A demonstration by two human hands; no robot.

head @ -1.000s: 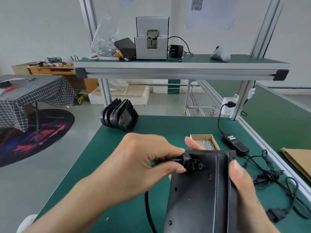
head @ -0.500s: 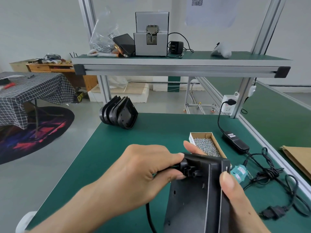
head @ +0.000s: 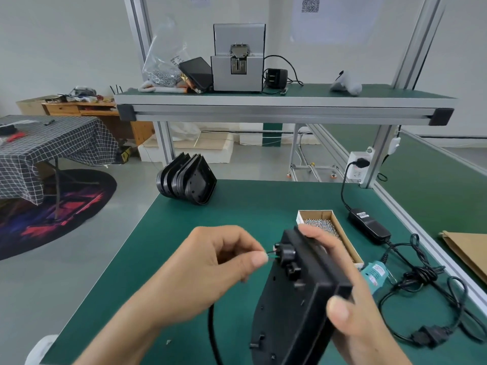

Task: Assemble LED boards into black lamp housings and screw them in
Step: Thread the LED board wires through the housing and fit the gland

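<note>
A black lamp housing (head: 295, 299) is held tilted above the green bench, back side toward me. My right hand (head: 350, 306) grips its right edge, thumb on the near rim and fingers over the far end. My left hand (head: 210, 270) pinches thin wires (head: 271, 255), one of them green, where they come out of the cable gland (head: 286, 252) at the housing's top left. A black cable (head: 212, 330) hangs down under my left hand. A stack of several black housings (head: 187, 180) leans at the bench's far left. A cardboard box of screws (head: 322, 225) lies just beyond the held housing.
A teal electric screwdriver (head: 374, 276) lies right of the housing, with a black power adapter (head: 369, 227) and tangled cords (head: 427, 283) beyond it. A brown paper bag (head: 466, 254) sits at the right edge. The upper shelf (head: 284, 106) carries a screw feeder (head: 238, 59) and a bag of screws.
The housing has turned so its top swings left and its side faces me. My left hand has slid left off the gland and now pinches the wires.
</note>
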